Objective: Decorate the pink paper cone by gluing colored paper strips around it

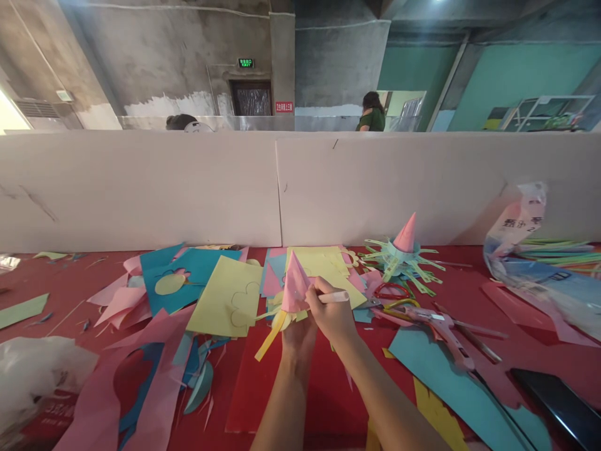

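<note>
Pink paper cone (295, 288), point up, above the red worktop (457, 282).
Head view: left hand (298, 337) grips its base from below, fingers mostly hidden; right hand (331, 318) curled closed round white pen-like stick (338, 297), fingertips at cone's side.
</note>
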{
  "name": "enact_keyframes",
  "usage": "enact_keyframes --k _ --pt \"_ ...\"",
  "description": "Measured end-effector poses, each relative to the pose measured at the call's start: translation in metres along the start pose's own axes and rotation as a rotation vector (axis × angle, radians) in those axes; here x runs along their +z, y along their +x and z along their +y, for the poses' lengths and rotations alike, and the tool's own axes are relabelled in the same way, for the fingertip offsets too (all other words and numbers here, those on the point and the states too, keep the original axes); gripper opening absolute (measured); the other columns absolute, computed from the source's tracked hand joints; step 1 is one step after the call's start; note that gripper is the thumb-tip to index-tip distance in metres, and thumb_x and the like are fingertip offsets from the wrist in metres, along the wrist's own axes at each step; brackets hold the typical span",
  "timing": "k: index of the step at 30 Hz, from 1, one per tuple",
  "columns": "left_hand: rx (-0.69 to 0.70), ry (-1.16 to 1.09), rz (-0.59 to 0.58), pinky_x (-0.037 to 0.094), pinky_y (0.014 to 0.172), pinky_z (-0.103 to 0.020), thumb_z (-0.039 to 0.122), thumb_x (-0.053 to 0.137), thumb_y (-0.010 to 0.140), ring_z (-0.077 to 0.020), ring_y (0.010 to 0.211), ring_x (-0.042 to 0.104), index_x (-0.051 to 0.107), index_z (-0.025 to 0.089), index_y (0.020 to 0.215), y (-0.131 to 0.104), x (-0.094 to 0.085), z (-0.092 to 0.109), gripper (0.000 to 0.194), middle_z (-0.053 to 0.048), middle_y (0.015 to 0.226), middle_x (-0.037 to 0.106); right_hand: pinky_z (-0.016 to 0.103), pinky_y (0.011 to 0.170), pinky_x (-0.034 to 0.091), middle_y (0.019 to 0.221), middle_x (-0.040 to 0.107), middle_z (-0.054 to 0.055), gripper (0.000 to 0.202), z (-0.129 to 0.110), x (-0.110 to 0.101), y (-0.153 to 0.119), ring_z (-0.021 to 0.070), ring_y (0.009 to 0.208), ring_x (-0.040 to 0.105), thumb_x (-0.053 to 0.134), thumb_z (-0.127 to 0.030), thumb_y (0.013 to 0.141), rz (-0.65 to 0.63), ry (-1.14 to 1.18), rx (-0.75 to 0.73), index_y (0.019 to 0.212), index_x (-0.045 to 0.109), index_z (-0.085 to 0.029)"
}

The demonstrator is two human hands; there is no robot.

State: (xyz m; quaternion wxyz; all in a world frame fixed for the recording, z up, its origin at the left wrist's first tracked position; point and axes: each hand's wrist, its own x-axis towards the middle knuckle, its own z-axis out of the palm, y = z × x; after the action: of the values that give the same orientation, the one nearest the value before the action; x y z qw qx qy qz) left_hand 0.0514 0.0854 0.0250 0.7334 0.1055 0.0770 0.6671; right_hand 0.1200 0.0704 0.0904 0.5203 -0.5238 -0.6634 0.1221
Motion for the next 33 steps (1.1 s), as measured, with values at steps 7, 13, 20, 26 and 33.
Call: enact_keyframes --k 7,13,20,26,33 --pt "0.053 -0.018 0.018 0.050 0.085 -0.025 0.012 0.044 0.087 -0.0168 0.098 0.063 0.060 0.022 0.118 0.000 0.016 0.006 0.036 -0.007 0.108 0.067 0.021 0.049 0.027 0.048 0.030 -0.007 0.033 -0.001 -0.013 0.005 0.0086 0.047 0.033 0.044 -0.028 0.083 0.182 0.136 0.003 0.056 0.027 -0.022" --pt "0.066 -0.042 0.089 0.049 0.086 -0.026 0.010 0.041 0.089 -0.0163 0.098 0.063 0.066 0.022 0.109 -0.001 0.018 0.003 0.034 -0.006 0.104 0.069 0.022 0.049 0.031 0.048 0.033 -0.007 0.036 0.006 -0.035 0.017 0.0089 0.048 0.034 0.047 -0.035 0.084 0.335 0.201 0.080 0.056 0.031 -0.022" --pt "0.049 0.132 -0.053 0.047 0.091 -0.030 0.019 0.056 0.083 -0.0209 0.106 0.059 0.068 0.020 0.103 -0.002 0.017 -0.008 0.023 -0.008 0.110 0.066 0.024 0.055 0.047 0.074 0.064 0.003 0.031 0.012 -0.046 0.023 0.0114 0.056 0.053 0.052 -0.049 0.084 0.279 0.255 0.184 0.085 0.062 -0.020" --pt "0.035 0.183 -0.051 0.049 0.081 -0.028 0.021 0.061 0.079 -0.0187 0.091 0.062 0.069 0.019 0.096 -0.001 0.013 -0.013 0.019 -0.006 0.097 0.069 0.024 0.040 0.043 0.086 0.066 0.005 0.040 0.022 -0.047 0.026 0.0073 0.041 0.040 0.046 -0.055 0.084 0.057 0.364 0.257 0.098 0.063 -0.022" --pt "-0.084 0.273 -0.091 0.051 0.066 -0.024 0.021 0.068 0.074 -0.0173 0.079 0.062 0.068 0.016 0.097 -0.006 0.019 -0.011 0.024 -0.007 0.093 0.068 0.022 0.035 0.033 0.039 0.033 -0.009 0.042 0.035 -0.040 0.027 0.0085 0.034 0.033 0.054 -0.058 0.078 -0.071 0.529 0.334 0.094 0.066 -0.021"
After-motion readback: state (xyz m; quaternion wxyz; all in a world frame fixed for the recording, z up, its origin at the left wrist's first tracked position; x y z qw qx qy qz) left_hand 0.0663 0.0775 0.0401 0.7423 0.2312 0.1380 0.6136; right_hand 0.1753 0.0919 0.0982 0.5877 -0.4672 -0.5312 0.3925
